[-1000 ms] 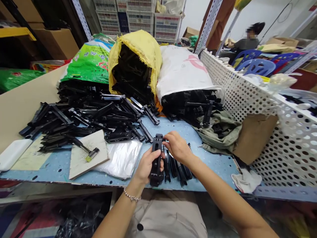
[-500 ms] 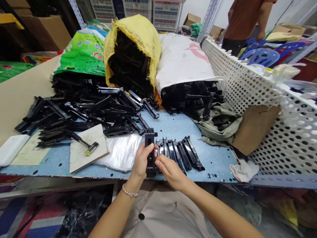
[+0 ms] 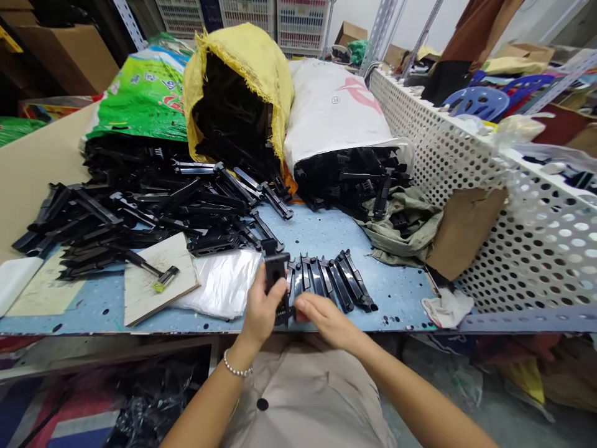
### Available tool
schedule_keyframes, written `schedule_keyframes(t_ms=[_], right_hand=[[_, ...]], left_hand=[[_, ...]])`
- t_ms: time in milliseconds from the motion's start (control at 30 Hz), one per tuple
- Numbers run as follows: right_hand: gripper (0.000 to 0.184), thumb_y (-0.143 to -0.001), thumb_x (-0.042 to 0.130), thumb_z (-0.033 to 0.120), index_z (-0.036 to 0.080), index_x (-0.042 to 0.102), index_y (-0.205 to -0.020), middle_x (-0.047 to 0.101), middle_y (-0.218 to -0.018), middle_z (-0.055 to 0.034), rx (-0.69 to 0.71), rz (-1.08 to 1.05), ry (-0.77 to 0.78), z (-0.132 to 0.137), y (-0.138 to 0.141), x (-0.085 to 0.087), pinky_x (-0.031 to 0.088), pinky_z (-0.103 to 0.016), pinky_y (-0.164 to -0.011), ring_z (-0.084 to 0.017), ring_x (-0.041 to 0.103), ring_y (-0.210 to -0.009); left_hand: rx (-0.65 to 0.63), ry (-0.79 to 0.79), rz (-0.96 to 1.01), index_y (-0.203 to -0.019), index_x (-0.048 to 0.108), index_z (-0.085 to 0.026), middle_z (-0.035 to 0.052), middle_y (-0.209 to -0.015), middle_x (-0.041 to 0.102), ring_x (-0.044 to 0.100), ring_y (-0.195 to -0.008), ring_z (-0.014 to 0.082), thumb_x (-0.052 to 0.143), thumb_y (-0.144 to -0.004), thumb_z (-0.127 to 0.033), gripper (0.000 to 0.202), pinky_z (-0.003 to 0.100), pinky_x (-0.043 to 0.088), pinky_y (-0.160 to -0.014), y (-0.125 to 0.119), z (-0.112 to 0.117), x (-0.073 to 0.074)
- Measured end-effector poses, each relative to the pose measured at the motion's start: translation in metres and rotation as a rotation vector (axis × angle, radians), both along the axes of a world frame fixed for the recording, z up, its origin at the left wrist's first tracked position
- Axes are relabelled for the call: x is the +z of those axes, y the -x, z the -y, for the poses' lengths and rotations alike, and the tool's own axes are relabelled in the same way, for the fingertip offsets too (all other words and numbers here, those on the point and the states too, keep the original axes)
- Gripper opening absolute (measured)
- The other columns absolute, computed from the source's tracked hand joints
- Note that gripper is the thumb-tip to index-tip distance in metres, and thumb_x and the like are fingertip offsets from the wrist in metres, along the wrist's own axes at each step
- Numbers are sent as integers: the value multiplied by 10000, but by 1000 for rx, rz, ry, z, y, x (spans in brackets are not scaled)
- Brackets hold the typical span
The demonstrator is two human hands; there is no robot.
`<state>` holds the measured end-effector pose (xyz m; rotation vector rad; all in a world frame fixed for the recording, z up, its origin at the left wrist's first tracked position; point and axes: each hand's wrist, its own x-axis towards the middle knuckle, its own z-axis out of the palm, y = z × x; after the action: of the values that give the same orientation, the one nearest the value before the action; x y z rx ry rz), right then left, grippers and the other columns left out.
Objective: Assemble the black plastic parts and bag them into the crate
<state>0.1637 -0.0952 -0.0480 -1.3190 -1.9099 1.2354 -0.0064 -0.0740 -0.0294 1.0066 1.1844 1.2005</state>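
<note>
My left hand (image 3: 261, 308) is closed round a long black plastic part (image 3: 275, 264), held upright over the table's front edge. Its thumb lies across the part's face, which has a slot and small holes. My right hand (image 3: 324, 318) is closed in a pinch at the part's lower right edge; its fingertips are partly hidden. Just behind my hands, several similar black parts (image 3: 339, 287) lie side by side in a row. To the left is a stack of clear plastic bags (image 3: 224, 283). A small hammer-like tool (image 3: 163, 274) rests on a pale board (image 3: 156, 298).
A large heap of black parts (image 3: 186, 208) covers the table's left side. Behind it stand a green sack (image 3: 140, 93), a yellow sack (image 3: 261, 62) and a white sack (image 3: 331, 106). A perforated panel (image 3: 448, 149) borders the right, with cardboard (image 3: 466, 230) against it. Another person (image 3: 471, 43) stands beyond.
The view has shifted a little. My left hand has tilted the black part slightly, and my right hand has slid down to its lower edge.
</note>
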Motion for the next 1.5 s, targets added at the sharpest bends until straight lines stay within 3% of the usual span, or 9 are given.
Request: schedule_keyframes(t_ms=[200, 433, 533, 633, 767, 833, 1033, 1200, 1500], right_hand=[[420, -901, 464, 267, 203, 475, -1316, 472, -1325, -187, -437, 722, -442, -14, -73, -31, 393, -583, -965, -360, 392, -1260], [404, -912, 453, 252, 202, 500, -1310, 495, -1318, -184, -462, 687, -524, -14, -92, -24, 400, -607, -983, -371, 401, -1280], [475, -937, 414, 225, 226, 372, -1411, 430, -1412, -154, -229, 475, -610, -11, -65, 16, 411, -512, -1032, -294, 395, -1319], [559, -923, 468, 201, 238, 297, -1454, 356, -1490, -136, 266, 415, -691, -7, -31, 51, 376, -464, -1074, -268, 331, -1374], [495, -935, 482, 272, 154, 364, -1401, 515, -1367, -180, 618, 361, -756, -5, -5, 63, 482, -388, -961, -244, 507, -1243], [441, -940, 471, 301, 138, 421, -1346, 593, -1268, -184, 615, 329, -707, -7, -4, 57, 526, -345, -862, -230, 612, -1098], [465, -826, 631, 422, 196, 509, -1214, 682, -1069, -117, 12, -56, -61, -25, 0, 29, 528, -358, -768, -246, 679, -906], [462, -732, 731, 435, 192, 565, -1088, 695, -1053, -111, -266, -614, 383, -31, 28, 10, 506, -407, -832, -264, 673, -945], [278, -751, 734, 326, 146, 664, -951, 719, -993, -104, -292, -882, 671, -35, 55, 4, 515, -261, -753, -154, 673, -827]], left_hand=[[14, 384, 260, -898, 598, -175, 14, -704, 650, 617, -552, 144, 711, -702, -498, 394, 248, 494, -508, -9, -12, -42], [73, 385, 516, -968, 602, -160, 47, -816, 698, 670, -677, 155, 713, -732, -414, 364, 260, 545, -605, -7, 0, -38], [-159, 381, 461, -996, 624, -138, 51, -772, 712, 653, -588, 128, 685, -764, -370, 334, 213, 511, -547, 12, 2, -18], [-725, 509, 334, -981, 668, -50, 86, -617, 695, 615, -468, 139, 591, -812, -420, 415, 199, 435, -438, 34, 10, -1], [-1098, 715, 373, -1012, 673, 4, 146, -658, 712, 663, -550, 212, 337, -831, -629, 739, 273, 477, -525, 57, 23, 4], [-1000, 653, 270, -995, 679, -23, 143, -692, 715, 673, -618, 227, 249, -847, -657, 780, 308, 494, -601, 66, 23, 2], [22, -87, -853, -940, 668, -156, 117, -968, 648, 589, -956, 266, 511, -839, -399, 306, 369, 449, -845, 79, 2, -24], [39, -44, -890, -668, 618, -175, 33, -728, 567, 536, -716, 176, 564, -793, -266, 164, 284, 406, -682, 93, -19, -49], [-21, 64, -610, -677, 600, -155, -49, -546, 478, 406, -482, 98, 573, -760, -420, 280, 218, 341, -484, 124, -30, -43]])
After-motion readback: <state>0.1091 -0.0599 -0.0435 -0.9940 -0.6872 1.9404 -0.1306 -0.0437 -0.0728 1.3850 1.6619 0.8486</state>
